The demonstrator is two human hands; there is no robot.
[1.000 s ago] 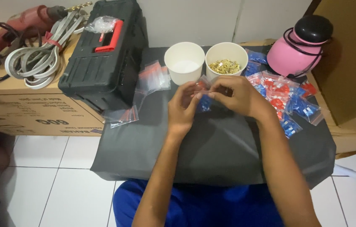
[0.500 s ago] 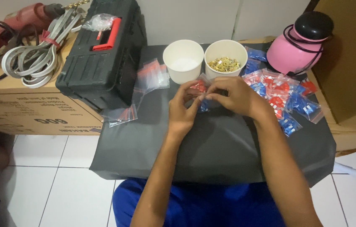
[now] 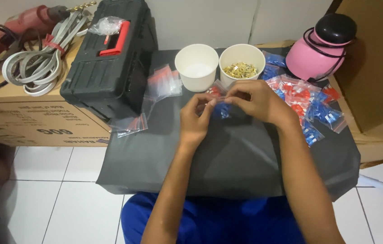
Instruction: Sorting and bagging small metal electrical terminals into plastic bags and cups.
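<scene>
Left hand (image 3: 194, 122) and right hand (image 3: 257, 101) fingers pinched on small crinkly clear plastic bag (image 3: 221, 106), over smooth dark cloth (image 3: 227, 158)

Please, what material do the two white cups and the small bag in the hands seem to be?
The two white cups look like matte paper, with rolled rims. The small bag, pinched by the left hand and the right hand, seems thin clear plastic: glossy, with blue contents showing through.

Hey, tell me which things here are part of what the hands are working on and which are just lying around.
In use: left hand and right hand pinching a small plastic bag; cup of brass bits; white cup; filled red and blue bags; empty bags.

Lying about: black toolbox; drill; grey cable; pink jug.
</scene>
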